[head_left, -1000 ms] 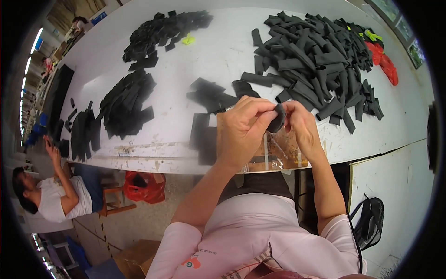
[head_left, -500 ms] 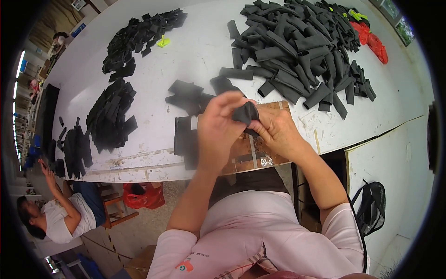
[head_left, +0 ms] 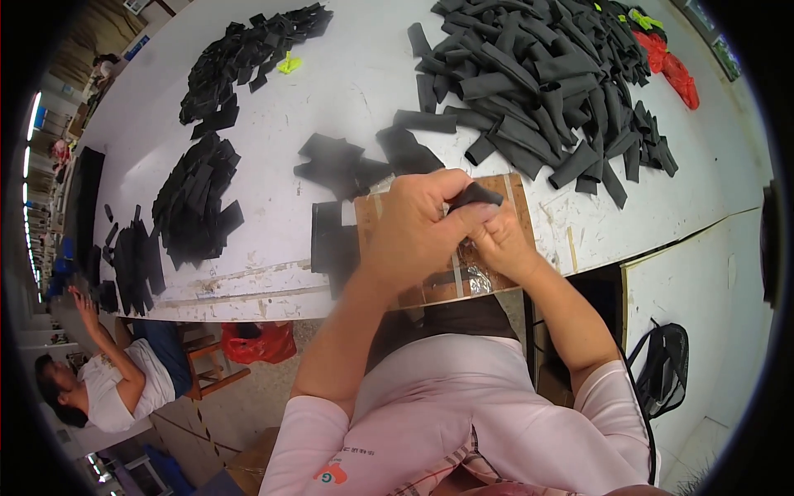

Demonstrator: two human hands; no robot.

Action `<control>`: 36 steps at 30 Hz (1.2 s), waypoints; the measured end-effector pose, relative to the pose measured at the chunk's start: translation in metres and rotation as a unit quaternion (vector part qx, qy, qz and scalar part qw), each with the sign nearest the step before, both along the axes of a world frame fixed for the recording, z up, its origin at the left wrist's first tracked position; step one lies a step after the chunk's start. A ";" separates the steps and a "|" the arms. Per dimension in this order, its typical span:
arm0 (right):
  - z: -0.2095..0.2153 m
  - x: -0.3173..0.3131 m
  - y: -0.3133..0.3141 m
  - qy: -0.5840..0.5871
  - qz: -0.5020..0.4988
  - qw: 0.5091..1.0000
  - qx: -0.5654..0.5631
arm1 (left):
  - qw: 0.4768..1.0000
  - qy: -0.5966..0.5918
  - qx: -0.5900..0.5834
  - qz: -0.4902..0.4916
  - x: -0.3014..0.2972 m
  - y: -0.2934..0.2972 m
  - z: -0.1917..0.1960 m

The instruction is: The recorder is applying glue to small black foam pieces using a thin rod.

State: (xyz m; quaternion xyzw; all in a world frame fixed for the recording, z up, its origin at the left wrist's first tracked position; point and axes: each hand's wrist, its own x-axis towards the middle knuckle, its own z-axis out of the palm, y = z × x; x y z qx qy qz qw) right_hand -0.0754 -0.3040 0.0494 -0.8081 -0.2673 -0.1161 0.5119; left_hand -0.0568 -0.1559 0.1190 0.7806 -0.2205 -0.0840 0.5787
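Note:
Between my two hands is a dark grey fabric tube (head_left: 477,195), held above a brown taped board (head_left: 517,198) at the table's near edge. My left hand (head_left: 430,217) pinches the tube's upper end with thumb and fingers. Close against it, my right hand (head_left: 503,240) has its fingers curled on the lower part, most of which the hands hide. Flat dark fabric pieces (head_left: 332,240) lie just left of the board, with more loose pieces (head_left: 331,157) beyond. A large heap of similar dark fabric tubes (head_left: 529,91) spreads over the far right of the table.
Piles of flat dark pieces (head_left: 194,194) cover the table's left side. A red plastic bag (head_left: 680,81) lies at the far right; another red bag (head_left: 258,343) is below the table edge. A seated person (head_left: 124,376) is at the left. A black mesh bag (head_left: 666,372) hangs at right.
My left hand has moved right and closed its thumb and fingers over the tube's end. The tube has tilted toward the right, and more of the board shows.

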 end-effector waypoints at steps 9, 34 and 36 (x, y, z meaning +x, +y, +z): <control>0.035 0.000 -0.001 0.040 0.018 0.997 -0.070 | 0.968 -0.113 -0.214 0.068 -0.015 0.006 -0.002; 0.087 0.044 -0.022 0.168 0.168 0.881 0.410 | 0.917 -0.018 -0.120 0.379 0.074 0.072 -0.091; 0.075 0.051 -0.028 0.178 -0.038 0.905 0.385 | 0.819 -0.135 0.197 0.522 0.114 0.109 -0.133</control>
